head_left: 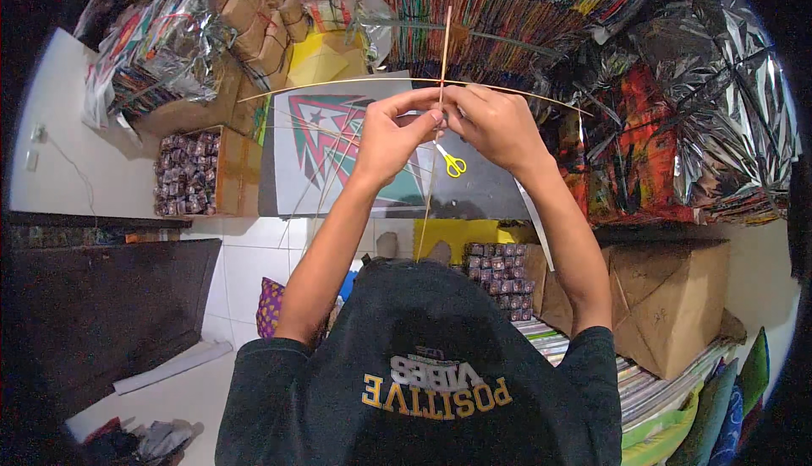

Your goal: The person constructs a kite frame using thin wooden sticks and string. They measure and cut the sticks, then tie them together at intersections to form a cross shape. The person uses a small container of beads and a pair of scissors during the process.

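Observation:
Above the table I hold a crossed stick frame (445,41), like that of a kite. One long thin stick runs upright toward my body, and a bowed one lies across it, with a small red binding where they meet. Just below this crossing, my left hand (391,139) pinches the upright stick between thumb and fingers. Close beside it, my right hand (493,125) is closed on the same stick, its fingertips partly hidden. Yellow-handled scissors (455,164) lie under my hands. A printed sheet (296,180) with red and green shapes and a star rests at left.
More thin sticks (331,180) lie crossed over the sheet on the dark table (482,200). Stacks of colourful folded sheets (499,43) line the back. A carton (241,174) of small dark packs stands left; a large cardboard box (672,297) sits right.

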Demonstrator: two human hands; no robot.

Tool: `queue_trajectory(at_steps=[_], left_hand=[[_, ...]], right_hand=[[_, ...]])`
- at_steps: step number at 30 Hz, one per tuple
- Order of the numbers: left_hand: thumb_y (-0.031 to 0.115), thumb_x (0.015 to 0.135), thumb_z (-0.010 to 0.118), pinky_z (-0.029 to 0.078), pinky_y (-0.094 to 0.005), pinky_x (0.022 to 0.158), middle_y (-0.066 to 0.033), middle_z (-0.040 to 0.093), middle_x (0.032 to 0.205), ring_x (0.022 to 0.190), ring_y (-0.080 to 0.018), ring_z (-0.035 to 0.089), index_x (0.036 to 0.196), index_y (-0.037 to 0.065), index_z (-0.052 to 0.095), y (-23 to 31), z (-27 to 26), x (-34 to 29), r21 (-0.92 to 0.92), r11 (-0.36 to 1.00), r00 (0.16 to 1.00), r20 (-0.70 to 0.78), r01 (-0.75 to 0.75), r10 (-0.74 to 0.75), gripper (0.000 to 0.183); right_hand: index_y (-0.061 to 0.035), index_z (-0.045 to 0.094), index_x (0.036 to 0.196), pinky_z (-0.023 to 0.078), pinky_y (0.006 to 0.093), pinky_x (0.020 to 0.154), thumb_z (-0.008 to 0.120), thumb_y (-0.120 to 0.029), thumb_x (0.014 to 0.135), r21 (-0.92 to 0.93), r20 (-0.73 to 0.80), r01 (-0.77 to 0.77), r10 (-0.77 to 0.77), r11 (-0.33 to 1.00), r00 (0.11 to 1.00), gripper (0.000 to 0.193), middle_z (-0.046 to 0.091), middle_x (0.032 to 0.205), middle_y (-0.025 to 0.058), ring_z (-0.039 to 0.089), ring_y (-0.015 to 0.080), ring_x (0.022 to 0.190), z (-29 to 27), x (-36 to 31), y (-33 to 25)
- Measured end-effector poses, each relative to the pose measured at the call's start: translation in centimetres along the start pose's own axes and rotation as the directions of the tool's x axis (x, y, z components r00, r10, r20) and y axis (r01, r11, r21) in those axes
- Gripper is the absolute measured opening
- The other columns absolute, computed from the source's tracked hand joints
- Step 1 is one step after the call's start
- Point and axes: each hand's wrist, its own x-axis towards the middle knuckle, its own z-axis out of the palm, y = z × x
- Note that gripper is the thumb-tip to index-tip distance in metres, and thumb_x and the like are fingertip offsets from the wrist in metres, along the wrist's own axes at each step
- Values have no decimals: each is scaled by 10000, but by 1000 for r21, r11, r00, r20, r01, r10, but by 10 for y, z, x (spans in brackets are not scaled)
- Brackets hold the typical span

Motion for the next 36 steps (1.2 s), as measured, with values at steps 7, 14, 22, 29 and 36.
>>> queue_trajectory(at_steps=[7,14,22,29,36], left_hand=[[57,952,728,638,-356,856,-147,720,1130,970,-218,733,1295,-33,663,0,-36,-11,-22,999,986,-159,-47,43,361],[30,956,717,641,-345,845,-145,731,1117,958,-204,732,1272,-38,677,6,-52,-28,-40,993,951,-294,-113,96,325],[17,956,712,643,-374,861,-168,707,1190,968,-228,732,1250,-63,676,13,-52,-48,-20,992,952,-284,-121,110,307],[16,957,711,643,-371,859,-148,723,1130,963,-211,728,1224,-55,687,16,-66,-51,-33,990,928,-355,-139,118,278],[142,955,743,581,-310,815,-118,757,1022,917,-153,719,1201,-36,705,20,-70,-65,611,792,943,-275,21,187,306]], right_hand=[[-86,654,1019,578,403,646,752,-156,845,-90,39,-132,136,987,990,212,652,968,81,700,275,849,-11,-24,-2],[-90,646,988,607,366,713,762,-124,830,-96,-148,-189,173,977,974,199,592,1309,94,701,227,960,-12,-43,-2],[-94,663,1040,612,374,761,747,-91,859,-83,-152,-250,236,965,960,200,559,1486,60,723,253,1052,-13,-45,8],[-75,656,1070,598,378,704,733,-101,898,-78,-279,-305,273,949,921,190,689,1194,72,734,282,889,-8,-63,29],[-83,670,1058,591,350,630,757,-80,870,-32,-298,-217,198,976,934,207,691,1154,78,726,267,784,-2,-67,28]])
